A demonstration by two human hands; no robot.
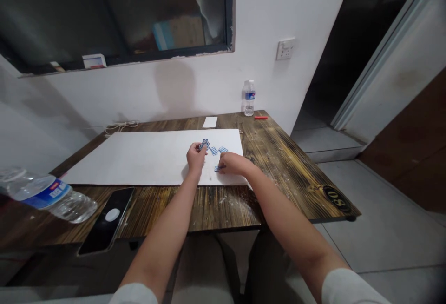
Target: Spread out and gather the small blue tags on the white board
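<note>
Pale sleeves [351, 290] along the bottom edge, bare forearms reaching inward over the dark, scorched-grain wooden desk [212, 213]. Just left of them, a black smartphone [106, 220] lying flat with a round white disc on it, then a clear water bottle [49, 197] on its side, blue label showing.

Farther in, on a large white sheet of board [139, 160], the left hand [196, 157] in a narrow grip, fingers [201, 149] curled down against a loose scatter of small blue-and-white pieces [213, 148]; whether any piece is actually held, impossible to tell. The right hand [234, 163] low and nearly flat beside it, fingertips [223, 164] at one separate blue-and-white piece [219, 168], its grip likewise unclear.

Past the sheet, a small white paper slip [209, 122], an upright water bottle [248, 98], a short red stick [260, 118], and a loop of pale cord [121, 127] off the far left corner. Beyond, a white wall [181, 90] with a wall socket [285, 49], a dark framed window [114, 16] above, and a doorway [334, 62] to the right.
</note>
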